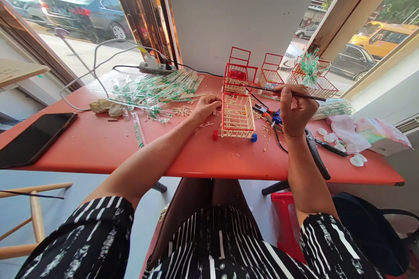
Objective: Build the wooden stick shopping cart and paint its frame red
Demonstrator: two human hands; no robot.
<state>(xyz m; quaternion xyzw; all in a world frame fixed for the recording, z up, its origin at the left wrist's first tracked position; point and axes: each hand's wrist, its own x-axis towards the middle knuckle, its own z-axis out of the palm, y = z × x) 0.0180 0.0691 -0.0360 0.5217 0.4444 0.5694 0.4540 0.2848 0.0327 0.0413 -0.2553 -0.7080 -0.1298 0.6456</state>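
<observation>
A small shopping cart made of thin wooden sticks [238,133] stands on the table in front of me. Its upper rails and handle are red, the lower sticks bare wood; one red and one blue wheel show at the near end. My left hand [208,107] is at the cart's left side, fingers bent together against its frame. In my right hand [298,109] is a thin dark paintbrush [307,95], held like a pen, its tip across the red rails at the cart's rear. Something red and rounded [237,74] shows there, partly hidden by the rails.
Several wrapped chopsticks [163,89] lie at the back left, near a power strip [157,68]. More carts [271,72] stand at the back right. A blue glue gun [276,117], black pliers-like tools and white caps [356,160] lie rightward. A phone [34,137] rests far left.
</observation>
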